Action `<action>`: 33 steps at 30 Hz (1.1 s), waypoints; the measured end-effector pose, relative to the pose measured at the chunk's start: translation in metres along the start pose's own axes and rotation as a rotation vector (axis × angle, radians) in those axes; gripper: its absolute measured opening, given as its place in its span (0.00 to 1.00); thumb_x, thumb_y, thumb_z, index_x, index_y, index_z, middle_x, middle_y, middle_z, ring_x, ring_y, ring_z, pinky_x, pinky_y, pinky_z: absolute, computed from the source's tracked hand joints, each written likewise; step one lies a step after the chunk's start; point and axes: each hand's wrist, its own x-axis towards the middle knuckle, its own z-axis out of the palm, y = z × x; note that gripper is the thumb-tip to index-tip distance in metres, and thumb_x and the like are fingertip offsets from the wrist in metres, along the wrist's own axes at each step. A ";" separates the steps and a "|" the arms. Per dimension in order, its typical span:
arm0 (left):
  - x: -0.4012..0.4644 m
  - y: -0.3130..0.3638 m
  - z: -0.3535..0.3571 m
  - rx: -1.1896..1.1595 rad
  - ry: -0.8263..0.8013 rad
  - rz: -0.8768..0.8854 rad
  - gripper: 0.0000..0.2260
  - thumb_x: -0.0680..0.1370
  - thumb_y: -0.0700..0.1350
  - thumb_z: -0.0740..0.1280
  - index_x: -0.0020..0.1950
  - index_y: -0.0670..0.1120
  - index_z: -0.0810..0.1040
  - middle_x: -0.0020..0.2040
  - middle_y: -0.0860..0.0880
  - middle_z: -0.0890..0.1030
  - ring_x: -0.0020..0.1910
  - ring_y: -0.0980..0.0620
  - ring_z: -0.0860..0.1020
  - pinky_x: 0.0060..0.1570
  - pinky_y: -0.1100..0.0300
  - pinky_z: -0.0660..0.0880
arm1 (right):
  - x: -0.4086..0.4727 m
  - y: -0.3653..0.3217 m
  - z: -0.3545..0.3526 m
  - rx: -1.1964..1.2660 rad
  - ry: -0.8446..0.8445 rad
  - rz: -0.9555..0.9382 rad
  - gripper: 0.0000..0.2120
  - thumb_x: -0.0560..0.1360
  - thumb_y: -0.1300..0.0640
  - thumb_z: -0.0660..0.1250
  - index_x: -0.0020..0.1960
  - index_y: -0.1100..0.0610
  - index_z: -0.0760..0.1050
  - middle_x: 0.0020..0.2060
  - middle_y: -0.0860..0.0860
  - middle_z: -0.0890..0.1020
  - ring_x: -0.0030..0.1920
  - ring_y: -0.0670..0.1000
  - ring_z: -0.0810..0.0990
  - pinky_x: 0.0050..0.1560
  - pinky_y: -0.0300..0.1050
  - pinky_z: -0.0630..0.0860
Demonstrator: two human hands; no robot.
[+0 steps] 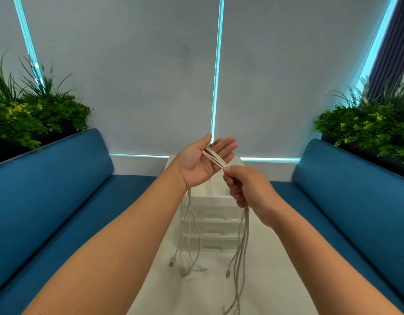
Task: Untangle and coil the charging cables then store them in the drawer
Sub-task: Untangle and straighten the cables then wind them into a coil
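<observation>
Several white charging cables (215, 157) are held up in front of me, above the white table (260, 269). My left hand (203, 161) is palm up with straight fingers, and the cable bundle lies across its fingers and palm. My right hand (246, 187) grips the same bundle just right of the left palm. Loose cable ends hang down from both hands, with plugs dangling near the tabletop. Behind the hands stands a white plastic drawer unit (219, 214) with its stacked drawers shut.
Blue upholstered benches (51, 192) run along both sides of the table. Green plants (32, 110) stand behind each bench back. White roller blinds cover the window ahead.
</observation>
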 end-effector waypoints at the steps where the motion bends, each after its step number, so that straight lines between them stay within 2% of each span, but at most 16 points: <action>1: 0.000 -0.003 -0.001 0.018 0.001 -0.005 0.13 0.85 0.47 0.54 0.56 0.40 0.72 0.49 0.41 0.85 0.46 0.45 0.85 0.51 0.50 0.80 | -0.002 0.005 0.000 -0.027 -0.007 0.006 0.18 0.79 0.55 0.57 0.31 0.54 0.65 0.22 0.45 0.63 0.25 0.46 0.59 0.28 0.40 0.58; 4: 0.000 -0.011 -0.002 0.124 -0.024 0.001 0.14 0.86 0.47 0.51 0.47 0.43 0.72 0.51 0.42 0.85 0.51 0.46 0.84 0.59 0.48 0.77 | -0.007 0.013 -0.005 -0.031 -0.055 0.025 0.17 0.78 0.57 0.55 0.32 0.58 0.70 0.22 0.50 0.69 0.25 0.50 0.66 0.32 0.44 0.68; 6: -0.002 -0.017 0.001 0.207 -0.045 0.005 0.14 0.86 0.48 0.50 0.48 0.44 0.72 0.55 0.44 0.85 0.57 0.47 0.82 0.63 0.50 0.73 | -0.007 0.009 -0.009 -0.020 -0.120 0.026 0.17 0.78 0.56 0.55 0.40 0.62 0.77 0.28 0.56 0.78 0.31 0.54 0.77 0.40 0.49 0.78; 8: -0.003 -0.025 0.005 0.315 -0.041 0.014 0.13 0.86 0.49 0.51 0.53 0.44 0.71 0.57 0.45 0.84 0.60 0.50 0.81 0.62 0.54 0.74 | 0.000 0.001 -0.011 -0.014 -0.156 0.024 0.19 0.79 0.53 0.54 0.45 0.64 0.78 0.34 0.59 0.81 0.37 0.56 0.81 0.48 0.52 0.79; 9: -0.003 -0.027 0.007 0.370 -0.031 0.034 0.12 0.86 0.49 0.51 0.55 0.44 0.71 0.58 0.46 0.84 0.59 0.51 0.81 0.58 0.58 0.76 | 0.004 -0.004 -0.010 -0.023 -0.149 0.026 0.19 0.80 0.51 0.55 0.45 0.63 0.77 0.32 0.58 0.80 0.35 0.55 0.80 0.46 0.52 0.79; 11: -0.002 -0.025 0.009 0.423 -0.029 0.085 0.12 0.86 0.49 0.51 0.56 0.44 0.71 0.59 0.47 0.83 0.58 0.53 0.81 0.46 0.63 0.77 | 0.010 -0.012 -0.006 -0.023 -0.098 0.026 0.19 0.81 0.47 0.55 0.40 0.59 0.73 0.26 0.50 0.73 0.28 0.49 0.72 0.35 0.45 0.75; 12: -0.001 -0.021 0.009 0.418 -0.039 0.099 0.12 0.86 0.49 0.51 0.56 0.44 0.71 0.60 0.47 0.83 0.59 0.52 0.81 0.49 0.61 0.76 | 0.012 -0.014 -0.003 -0.012 -0.063 0.015 0.19 0.81 0.45 0.55 0.38 0.56 0.70 0.23 0.47 0.68 0.25 0.47 0.67 0.29 0.41 0.68; 13: -0.002 -0.017 0.010 0.403 -0.053 0.099 0.13 0.85 0.49 0.51 0.56 0.44 0.72 0.61 0.46 0.82 0.60 0.50 0.80 0.56 0.58 0.76 | 0.012 -0.014 0.000 -0.003 -0.031 -0.006 0.20 0.81 0.44 0.54 0.37 0.55 0.66 0.22 0.45 0.65 0.23 0.45 0.63 0.26 0.38 0.63; 15: -0.003 -0.009 0.012 0.331 -0.086 0.066 0.14 0.85 0.49 0.52 0.58 0.43 0.73 0.60 0.44 0.82 0.60 0.46 0.80 0.69 0.52 0.69 | 0.010 -0.012 0.005 0.031 0.003 -0.043 0.20 0.82 0.44 0.54 0.35 0.53 0.62 0.22 0.44 0.62 0.21 0.43 0.59 0.23 0.36 0.58; 19: -0.004 -0.003 0.015 0.137 -0.121 0.017 0.17 0.85 0.52 0.51 0.58 0.40 0.71 0.55 0.41 0.84 0.53 0.44 0.83 0.64 0.50 0.72 | -0.001 -0.004 -0.002 0.079 -0.010 -0.072 0.21 0.82 0.47 0.55 0.32 0.51 0.61 0.24 0.45 0.60 0.23 0.45 0.56 0.24 0.37 0.56; 22: -0.003 -0.001 0.018 0.038 -0.099 0.039 0.17 0.85 0.50 0.51 0.53 0.40 0.72 0.50 0.41 0.85 0.49 0.45 0.85 0.58 0.48 0.76 | -0.008 0.009 -0.011 0.069 -0.057 -0.122 0.23 0.83 0.49 0.53 0.29 0.50 0.60 0.23 0.44 0.60 0.25 0.46 0.55 0.25 0.37 0.56; 27: -0.007 -0.001 0.045 -0.016 -0.154 0.096 0.16 0.86 0.44 0.50 0.43 0.41 0.70 0.44 0.39 0.85 0.42 0.43 0.85 0.48 0.45 0.80 | -0.011 0.010 -0.017 0.263 -0.113 -0.175 0.23 0.83 0.51 0.52 0.29 0.51 0.59 0.22 0.44 0.59 0.25 0.46 0.53 0.24 0.36 0.56; 28: -0.008 0.001 0.050 -0.029 -0.164 0.106 0.16 0.86 0.43 0.50 0.42 0.41 0.70 0.44 0.38 0.85 0.42 0.43 0.85 0.47 0.45 0.81 | -0.011 0.007 -0.019 0.273 -0.128 -0.182 0.21 0.81 0.50 0.54 0.30 0.52 0.58 0.23 0.45 0.59 0.25 0.47 0.54 0.25 0.37 0.57; 30: -0.008 0.006 0.054 -0.045 -0.166 0.129 0.16 0.86 0.43 0.50 0.42 0.41 0.70 0.46 0.38 0.84 0.42 0.43 0.85 0.47 0.46 0.81 | -0.008 0.000 -0.023 0.196 -0.149 -0.182 0.17 0.75 0.49 0.58 0.30 0.54 0.61 0.23 0.49 0.65 0.25 0.50 0.63 0.29 0.41 0.67; 32: -0.008 0.006 0.055 -0.030 -0.160 0.150 0.16 0.86 0.43 0.49 0.43 0.41 0.70 0.47 0.37 0.84 0.43 0.43 0.85 0.49 0.47 0.80 | -0.006 -0.007 -0.026 0.024 -0.118 -0.179 0.13 0.71 0.53 0.60 0.31 0.58 0.70 0.27 0.56 0.77 0.32 0.54 0.76 0.43 0.48 0.78; 33: -0.008 0.004 0.054 -0.011 -0.154 0.157 0.16 0.86 0.44 0.49 0.43 0.41 0.70 0.47 0.38 0.84 0.44 0.43 0.85 0.51 0.47 0.80 | -0.004 -0.011 -0.028 -0.028 -0.090 -0.176 0.11 0.71 0.56 0.61 0.34 0.60 0.75 0.31 0.57 0.81 0.36 0.54 0.80 0.49 0.50 0.79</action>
